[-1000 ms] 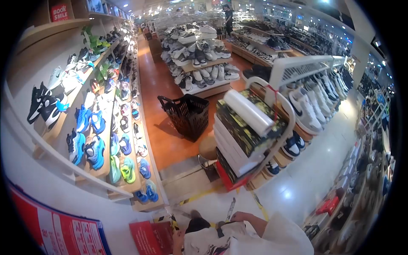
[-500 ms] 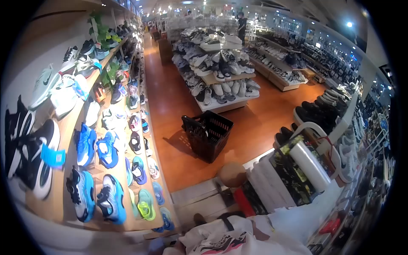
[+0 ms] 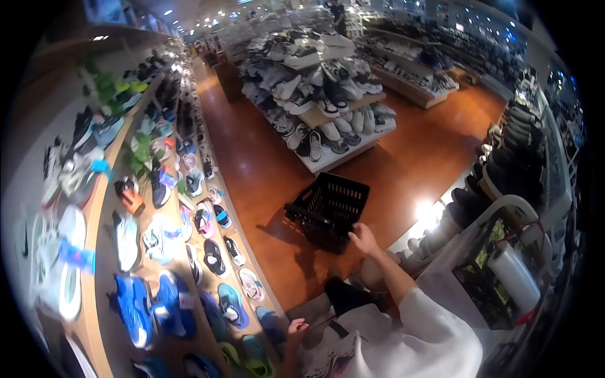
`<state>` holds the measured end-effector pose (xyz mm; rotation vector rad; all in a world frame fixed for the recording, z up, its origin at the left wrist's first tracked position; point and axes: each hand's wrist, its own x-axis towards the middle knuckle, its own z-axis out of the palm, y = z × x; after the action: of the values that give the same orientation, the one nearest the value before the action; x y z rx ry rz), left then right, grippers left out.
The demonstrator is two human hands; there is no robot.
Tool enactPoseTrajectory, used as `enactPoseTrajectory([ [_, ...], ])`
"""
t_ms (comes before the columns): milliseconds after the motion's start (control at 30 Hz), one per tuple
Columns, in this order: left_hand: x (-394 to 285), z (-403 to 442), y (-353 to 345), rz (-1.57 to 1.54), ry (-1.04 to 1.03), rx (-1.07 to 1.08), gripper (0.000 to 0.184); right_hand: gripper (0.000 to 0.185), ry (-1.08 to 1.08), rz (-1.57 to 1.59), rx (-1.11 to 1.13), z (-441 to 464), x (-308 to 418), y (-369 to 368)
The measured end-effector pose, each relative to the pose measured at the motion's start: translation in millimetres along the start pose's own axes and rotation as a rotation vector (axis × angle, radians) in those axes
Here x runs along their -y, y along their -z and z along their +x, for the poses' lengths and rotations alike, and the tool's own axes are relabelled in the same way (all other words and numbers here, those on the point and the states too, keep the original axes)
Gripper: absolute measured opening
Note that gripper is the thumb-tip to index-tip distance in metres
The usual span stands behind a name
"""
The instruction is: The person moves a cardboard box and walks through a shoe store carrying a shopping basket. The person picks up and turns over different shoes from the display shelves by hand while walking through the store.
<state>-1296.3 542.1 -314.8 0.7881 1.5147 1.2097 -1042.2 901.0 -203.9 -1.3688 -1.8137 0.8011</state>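
Note:
A black plastic shopping basket (image 3: 343,189) with slotted sides stands on the brown floor in front of me. My right hand (image 3: 363,239) reaches forward beside its near right corner, thumb and fingers apart, holding nothing. Whether a fingertip touches the basket is unclear. Low by my body, my left hand (image 3: 297,327) has its fingers curled; what they hold, if anything, is hidden. It is nearest to the lower shoes on the left-hand display, among them a teal and purple shoe (image 3: 233,305).
Slanted shelves of sport shoes, including a blue pair (image 3: 133,312), line the left. A tiered shoe stand (image 3: 343,154) rises beyond the basket. Dark shoes (image 3: 517,164) fill a rack at right, near a clear plastic roll (image 3: 513,277). A person (image 3: 337,17) stands far back.
Both my hands have come into view, the right one reaching toward the basket. My view has shifted, and the basket now sits further right, turned differently, with my legs showing below it.

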Motion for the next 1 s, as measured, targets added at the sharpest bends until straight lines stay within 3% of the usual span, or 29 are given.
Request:
enactPoseTrajectory([
  [33,-9,29,4,0.209,-0.028,-0.010,0.037,0.052,0.047,-0.119,-0.006,32,15,-11],
  [100,-40,115,7,0.334,-0.129,-0.053,0.039,0.071,0.080,-0.250,0.044,86,32,-30],
  [167,-108,200,-3,0.586,-0.292,-0.102,0.041,0.092,-0.091,-0.279,0.456,121,32,-44],
  [233,-229,265,-38,0.842,-0.431,-0.056,0.040,0.090,-0.276,-0.190,0.779,131,33,-49],
  [300,-297,335,-71,1.017,-0.665,0.041,0.037,0.076,-0.318,0.004,0.825,132,35,-48],
  [333,-309,365,-79,1.080,-0.820,0.082,0.035,0.065,-0.186,0.065,0.816,129,17,-69],
  [367,-314,391,-87,1.126,-0.842,0.175,0.031,0.058,-0.040,-0.028,0.689,128,29,-75],
  [400,-320,409,-94,1.159,-0.864,0.256,0.028,0.053,-0.248,-0.028,0.789,125,38,-67],
  [433,-323,426,-96,1.249,-0.747,0.438,0.024,0.050,-0.172,-0.161,0.786,125,29,-80],
  [467,-304,448,-87,1.320,-0.750,0.572,0.032,0.062,-0.239,0.015,0.846,124,14,-88],
  [500,-300,449,-85,1.395,-0.499,0.624,0.041,0.073,-0.422,0.144,0.979,133,32,-65],
  [533,-294,462,-83,1.363,-0.177,0.792,0.045,0.083,-0.578,0.252,0.944,136,42,-52],
  [567,-291,462,-90,1.342,-0.340,0.807,0.046,0.085,-0.645,0.187,0.846,136,36,-52],
  [600,-289,454,-92,1.512,-0.529,0.917,0.044,0.094,-0.681,0.222,1.016,147,25,-46],
  [633,-269,459,-85,1.455,-0.640,0.961,0.038,0.095,-0.636,0.265,0.935,146,23,-41],
  [667,-291,454,-101,1.295,-0.416,0.897,0.035,0.095,-0.594,0.305,0.839,151,30,-33],
  [733,-257,477,-106,1.190,-0.639,0.872,0.031,0.097,-0.689,0.118,0.836,163,51,-16],
  [767,-254,494,-115,1.136,-0.644,0.885,0.029,0.098,-0.779,0.150,0.775,174,67,-8],
  [833,-288,523,-137,1.137,-0.686,0.950,0.026,0.088,-0.851,-0.012,0.680,173,34,-43],
  [933,-318,587,-172,1.201,-0.643,0.939,0.036,0.064,-0.686,-0.246,0.222,204,20,-92],
  [1000,-331,612,-203,1.407,-0.604,1.077,0.043,0.052,-0.817,-0.367,0.401,238,36,-86],
])
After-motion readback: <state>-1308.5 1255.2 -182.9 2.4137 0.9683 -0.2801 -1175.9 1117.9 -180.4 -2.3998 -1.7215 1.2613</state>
